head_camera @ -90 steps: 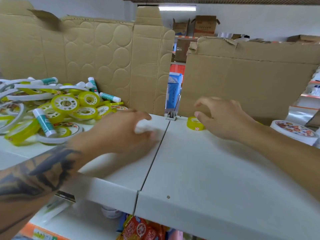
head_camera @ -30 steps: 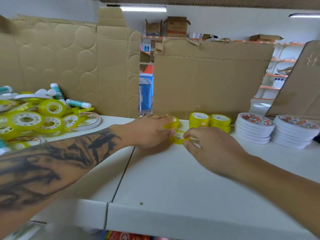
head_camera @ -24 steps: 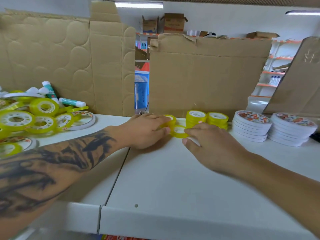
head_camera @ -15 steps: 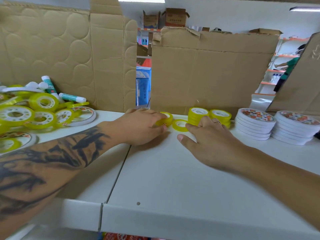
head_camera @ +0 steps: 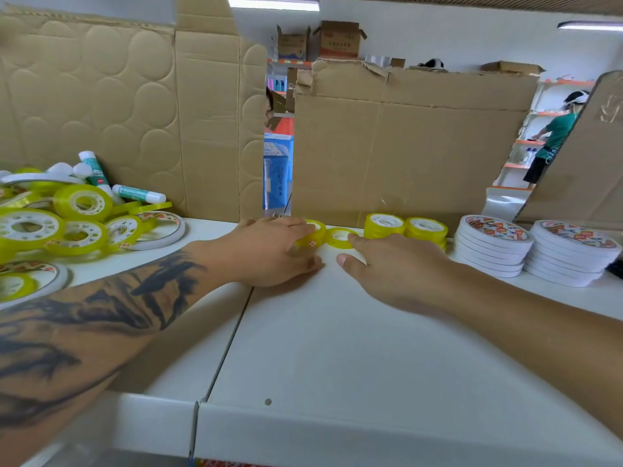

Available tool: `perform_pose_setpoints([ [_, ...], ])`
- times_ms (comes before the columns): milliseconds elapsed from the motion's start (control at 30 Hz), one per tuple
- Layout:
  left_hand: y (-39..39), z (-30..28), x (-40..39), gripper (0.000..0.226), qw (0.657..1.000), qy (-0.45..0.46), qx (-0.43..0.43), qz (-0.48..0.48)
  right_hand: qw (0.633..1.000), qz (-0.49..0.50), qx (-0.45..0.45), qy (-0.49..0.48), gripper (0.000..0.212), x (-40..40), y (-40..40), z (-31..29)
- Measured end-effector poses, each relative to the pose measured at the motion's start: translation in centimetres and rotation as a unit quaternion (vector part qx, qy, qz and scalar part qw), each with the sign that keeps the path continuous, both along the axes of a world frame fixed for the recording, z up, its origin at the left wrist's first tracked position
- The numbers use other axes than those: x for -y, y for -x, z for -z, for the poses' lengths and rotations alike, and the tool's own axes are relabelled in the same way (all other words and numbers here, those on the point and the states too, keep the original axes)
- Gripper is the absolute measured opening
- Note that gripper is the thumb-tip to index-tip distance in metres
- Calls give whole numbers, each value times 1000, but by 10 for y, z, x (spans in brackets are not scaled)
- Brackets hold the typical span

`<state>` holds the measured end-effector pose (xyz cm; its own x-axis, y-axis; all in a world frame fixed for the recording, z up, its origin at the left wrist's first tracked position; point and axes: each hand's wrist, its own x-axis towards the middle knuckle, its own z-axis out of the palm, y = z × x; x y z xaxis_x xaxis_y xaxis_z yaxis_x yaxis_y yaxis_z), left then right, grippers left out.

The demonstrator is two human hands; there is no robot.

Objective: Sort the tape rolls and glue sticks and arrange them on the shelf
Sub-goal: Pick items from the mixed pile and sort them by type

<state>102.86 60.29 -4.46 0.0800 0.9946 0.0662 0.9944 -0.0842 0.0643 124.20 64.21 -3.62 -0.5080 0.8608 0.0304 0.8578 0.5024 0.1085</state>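
Observation:
My left hand [head_camera: 269, 251] grips a small yellow tape roll [head_camera: 312, 234], held tilted on the white shelf [head_camera: 337, 348] near the cardboard back wall. My right hand [head_camera: 387, 267] lies open beside it, its index fingertip touching a second yellow roll [head_camera: 339, 238] that lies flat. Right of these stand two short stacks of yellow rolls [head_camera: 384, 225] [head_camera: 426, 229]. Further right are two stacks of wide white tape rolls [head_camera: 492, 247] [head_camera: 573, 256]. A mixed pile of yellow tape rolls [head_camera: 81, 205] and glue sticks [head_camera: 138, 193] covers the shelf's left end.
Cardboard sheets [head_camera: 404, 146] wall off the back of the shelf, with a narrow gap in the middle. A leaning cardboard piece [head_camera: 586, 156] stands at far right. A person [head_camera: 553, 136] works at distant shelves. The shelf's front edge is near me.
My right hand let go of the flat yellow roll near the back, reached to the yellow stack, then came back to touch the flat roll. My left hand kept its roll.

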Motion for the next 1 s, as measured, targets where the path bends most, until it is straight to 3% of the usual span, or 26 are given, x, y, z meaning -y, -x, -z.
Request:
perform_pose_setpoints([
  [433, -1, -4, 2, 76, 999, 27, 8, -38, 1000, -15, -1, -3, 58, -1, 4, 1],
  [633, 9, -20, 10, 74, 996, -2, 73, -58, 997, -21, -72, 8, 56, -3, -4, -2],
  [900, 58, -46, 60, 53, 991, -15, -10, -131, 991, -112, -65, -23, 48, 12, 21, -22],
  [1000, 74, -40, 92, 59, 984, -24, -49, -168, 983, -171, -62, -22, 50, 23, 53, -25],
])
